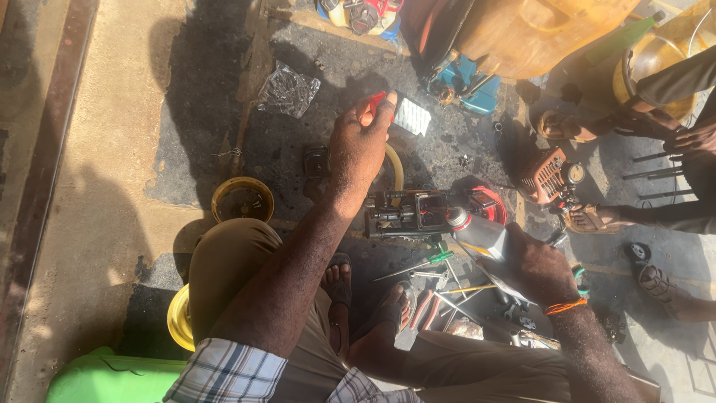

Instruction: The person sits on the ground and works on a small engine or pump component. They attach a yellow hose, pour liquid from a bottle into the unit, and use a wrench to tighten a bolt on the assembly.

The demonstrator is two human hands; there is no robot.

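Observation:
My left hand [359, 145] is raised above the ground and pinches a small red cap [379, 102] at the fingertips. My right hand [538, 267] grips a grey plastic bottle [477, 233], tilted with its neck toward a black engine part [406, 213] on the oily ground. A red round part [488, 204] lies just behind the bottle. A white ribbed pad [412, 116] sits on the ground beyond my left hand. Several screwdrivers and pliers [432, 287] lie by my sandalled feet.
A yellow bowl [242, 198] stands to the left, a second yellow rim [179, 319] by my knee, a green container [112, 380] below. A crumpled clear bag [288, 89] lies farther off. Another person's sandalled feet [597, 218] and an orange engine [548, 175] are at right.

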